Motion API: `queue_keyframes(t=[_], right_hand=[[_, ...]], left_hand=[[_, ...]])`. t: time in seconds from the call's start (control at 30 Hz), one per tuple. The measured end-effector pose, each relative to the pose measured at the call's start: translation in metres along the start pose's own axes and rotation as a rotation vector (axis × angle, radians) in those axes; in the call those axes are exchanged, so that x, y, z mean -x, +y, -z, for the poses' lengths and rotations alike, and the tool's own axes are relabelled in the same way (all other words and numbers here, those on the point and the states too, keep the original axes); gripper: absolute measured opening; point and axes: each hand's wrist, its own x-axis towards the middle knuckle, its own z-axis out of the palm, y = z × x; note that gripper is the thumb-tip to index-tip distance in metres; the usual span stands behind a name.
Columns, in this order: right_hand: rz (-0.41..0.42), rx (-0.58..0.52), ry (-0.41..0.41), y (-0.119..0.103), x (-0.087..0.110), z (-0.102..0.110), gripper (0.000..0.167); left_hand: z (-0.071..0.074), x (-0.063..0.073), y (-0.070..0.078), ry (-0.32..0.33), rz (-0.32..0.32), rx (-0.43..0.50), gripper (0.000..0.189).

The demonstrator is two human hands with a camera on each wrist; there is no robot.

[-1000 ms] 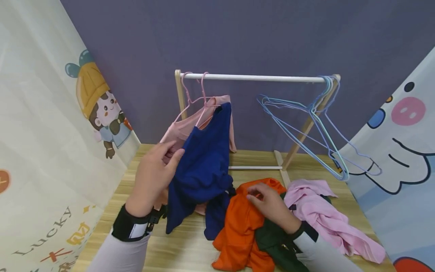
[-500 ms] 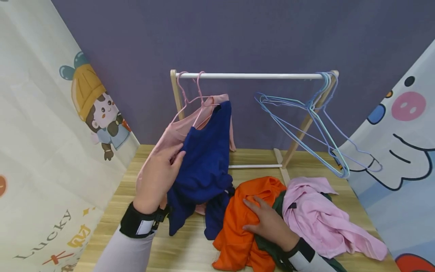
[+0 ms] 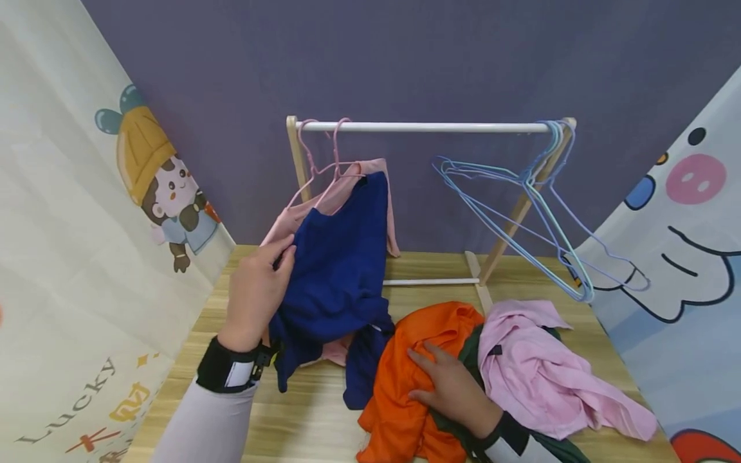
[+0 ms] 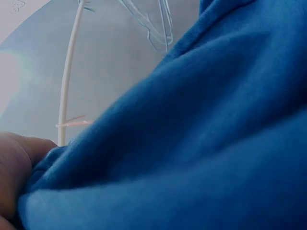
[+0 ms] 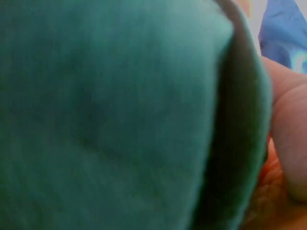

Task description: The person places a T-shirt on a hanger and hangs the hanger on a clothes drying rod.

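A dark blue shirt (image 3: 338, 270) hangs on a pink hanger (image 3: 336, 154) near the left end of the rack. My left hand (image 3: 257, 292) pinches its left shoulder edge between thumb and fingers. Blue cloth (image 4: 192, 120) fills much of the left wrist view. Behind it a pale pink top (image 3: 283, 225) hangs on a second pink hanger. My right hand (image 3: 454, 389) rests on a crumpled orange garment (image 3: 405, 366), fingers spread and relaxed. Dark green cloth (image 5: 110, 115) covers most of the right wrist view and hides part of that hand.
Several blue and mint hangers (image 3: 529, 183) hang at the right end of the white rail (image 3: 428, 127). A pink garment (image 3: 538, 379) lies crumpled on the wooden tabletop (image 3: 307, 424) at right, partly over a dark green one (image 3: 471, 354). Printed curtains stand on both sides.
My left hand has closed on the blue shirt's shoulder, and that edge has shifted left. My right hand has come down and flattened onto the orange garment.
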Motion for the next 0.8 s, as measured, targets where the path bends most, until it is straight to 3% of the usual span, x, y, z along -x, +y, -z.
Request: queue_keyframes(t=[0.17,0.57,0.7,0.8], right_hand=[[0.039,0.016,-0.022,-0.010,0.003,-0.003,0.074],[0.013,0.024,-0.073,-0.015,0.003,-0.001,0.074],[0.016,-0.015,-0.149,-0.011,0.001,0.013,0.078],[0.011,-0.029,-0.190,-0.009,-0.004,0.037,0.080]], left_hand=[[0.002,-0.002,-0.004,0.018,0.000,-0.023,0.027],[0.004,-0.002,-0.006,0.034,-0.062,-0.044,0.027],[0.004,-0.002,-0.006,0.040,-0.065,-0.044,0.027],[0.003,-0.002,-0.006,0.042,-0.065,-0.042,0.026]])
